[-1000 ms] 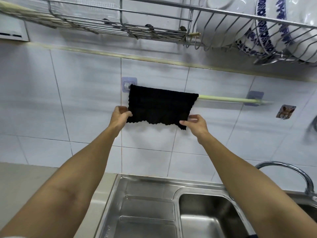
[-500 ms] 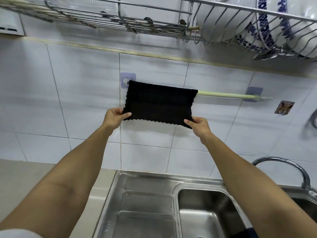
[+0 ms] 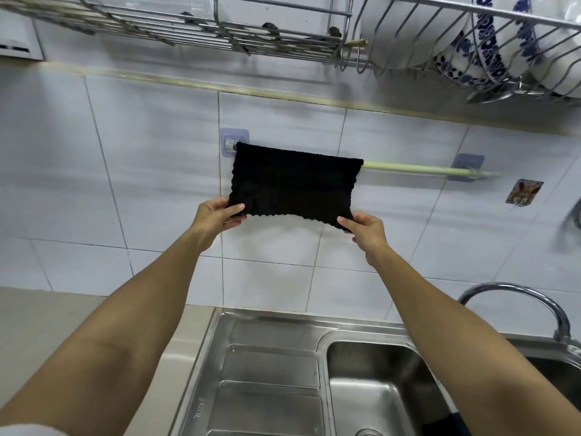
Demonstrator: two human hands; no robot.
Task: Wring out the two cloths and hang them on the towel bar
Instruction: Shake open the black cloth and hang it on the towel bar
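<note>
A black knitted cloth (image 3: 295, 180) hangs folded over the left half of a pale green towel bar (image 3: 408, 168) fixed to the white tiled wall. My left hand (image 3: 217, 217) pinches the cloth's lower left corner. My right hand (image 3: 364, 229) pinches its lower right corner. The cloth is spread flat between both hands. The right half of the bar is bare. A dark thing (image 3: 449, 424) shows at the bottom edge below my right forearm; I cannot tell what it is.
A steel sink (image 3: 371, 385) with a ribbed drainboard (image 3: 270, 382) lies below, its curved tap (image 3: 528, 300) at the right. A wire dish rack (image 3: 408, 33) with blue-patterned plates hangs overhead. A small hook (image 3: 523, 193) sticks to the wall right of the bar.
Both hands stay on the cloth's lower corners and have drawn them slightly down and outward. The cloth hangs a little flatter on the bar.
</note>
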